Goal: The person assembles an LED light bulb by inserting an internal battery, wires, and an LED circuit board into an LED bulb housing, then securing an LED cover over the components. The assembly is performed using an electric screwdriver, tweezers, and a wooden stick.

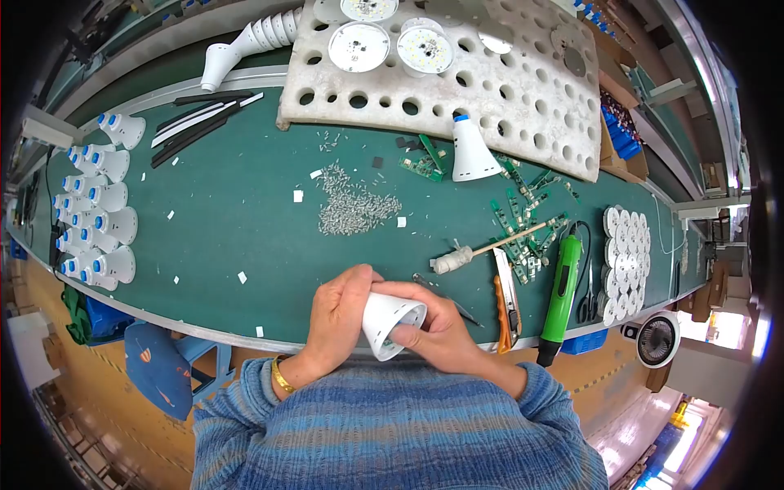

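My left hand [339, 318] and my right hand [437, 327] together hold a white cone-shaped lamp housing [390, 320] close to my body, at the near edge of the green bench. The left hand wraps the narrow end. Fingers of the right hand reach into the open wide end. What lies inside the housing is hidden.
A pile of small screws [353, 204] lies mid-bench. Green circuit boards [523, 229], a green electric screwdriver [560, 294], a utility knife [506, 294] and stacked LED discs [625, 261] sit right. Finished housings [98, 204] lie left. A white foam tray [457, 73] spans the back.
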